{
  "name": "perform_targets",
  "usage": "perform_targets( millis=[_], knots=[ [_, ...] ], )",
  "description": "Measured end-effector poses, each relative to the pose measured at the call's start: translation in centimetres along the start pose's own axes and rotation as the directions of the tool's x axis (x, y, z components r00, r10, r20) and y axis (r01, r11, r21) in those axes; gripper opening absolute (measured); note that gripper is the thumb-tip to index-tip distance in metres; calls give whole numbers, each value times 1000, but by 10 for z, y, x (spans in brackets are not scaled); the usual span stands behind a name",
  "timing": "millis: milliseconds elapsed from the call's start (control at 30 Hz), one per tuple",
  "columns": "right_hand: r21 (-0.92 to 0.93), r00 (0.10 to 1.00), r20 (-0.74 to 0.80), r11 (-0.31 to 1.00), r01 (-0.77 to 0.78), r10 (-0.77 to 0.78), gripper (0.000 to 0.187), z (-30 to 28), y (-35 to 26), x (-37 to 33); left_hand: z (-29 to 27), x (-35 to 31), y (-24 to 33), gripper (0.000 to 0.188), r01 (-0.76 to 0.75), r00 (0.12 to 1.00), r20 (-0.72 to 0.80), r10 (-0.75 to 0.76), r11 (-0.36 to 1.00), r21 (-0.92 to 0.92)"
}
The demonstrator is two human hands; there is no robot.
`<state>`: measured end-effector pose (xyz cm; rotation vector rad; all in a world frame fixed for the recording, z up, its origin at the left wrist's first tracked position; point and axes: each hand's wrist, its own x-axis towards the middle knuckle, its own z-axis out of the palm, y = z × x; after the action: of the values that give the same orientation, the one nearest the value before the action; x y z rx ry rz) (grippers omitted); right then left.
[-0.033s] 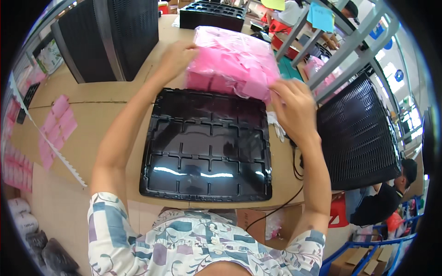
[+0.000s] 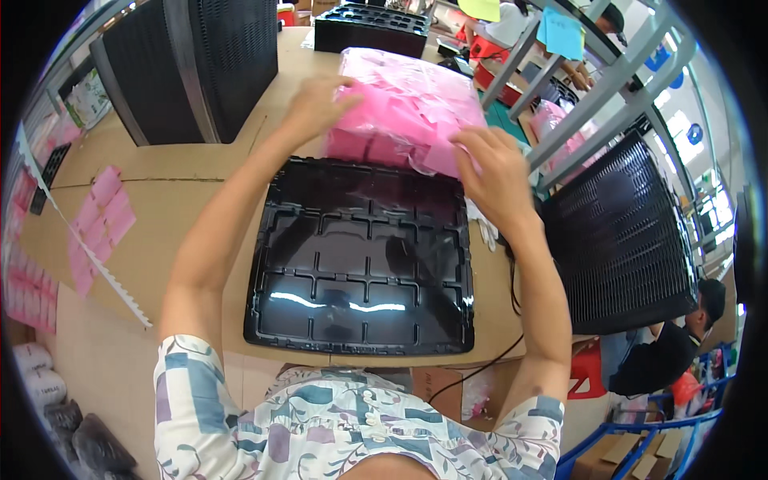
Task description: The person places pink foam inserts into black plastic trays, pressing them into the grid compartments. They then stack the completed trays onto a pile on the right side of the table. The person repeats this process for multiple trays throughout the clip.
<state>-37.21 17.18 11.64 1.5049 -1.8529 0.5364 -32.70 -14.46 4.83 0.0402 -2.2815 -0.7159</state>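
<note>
A bundle of pink packets in clear plastic film (image 2: 404,100) sits just beyond a black moulded tray (image 2: 364,248) with shallow square pockets. My left hand (image 2: 316,108) is at the bundle's near left corner, blurred, its thumb and fingers apart. At the near right corner, the bent fingers of my right hand (image 2: 496,172) close on the edge of a pink packet (image 2: 442,157); the fingertips partly hide the grip. The tray lies flat in front of me with nothing in its pockets.
Tall stacks of black trays stand at left (image 2: 188,72) and right (image 2: 624,232). Pink packets (image 2: 100,228) lie on the cardboard-covered table (image 2: 176,208) at left. A black cable (image 2: 480,370), white gloves (image 2: 486,230) and a grey metal frame (image 2: 616,100) are on the right; other people are beyond.
My right hand has shifted left and slightly inward along the bundle. My left hand has moved a little to the right, its thumb and fingers spreading apart. The tray stays put.
</note>
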Motion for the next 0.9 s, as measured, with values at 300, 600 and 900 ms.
perform_targets(
  millis=[300,600,900],
  knots=[
    [272,844,471,867,-417,258,29,124,72,60,2,0,-2,15,176,981,127,-145,943,-284],
    [225,965,234,959,-173,119,33,155,83,78,-17,-19,-20,11,155,976,202,-83,915,-373],
    [57,903,429,997,-54,25,19,182,80,113,13,11,-5,50,332,943,82,-323,894,-300]
  ],
)
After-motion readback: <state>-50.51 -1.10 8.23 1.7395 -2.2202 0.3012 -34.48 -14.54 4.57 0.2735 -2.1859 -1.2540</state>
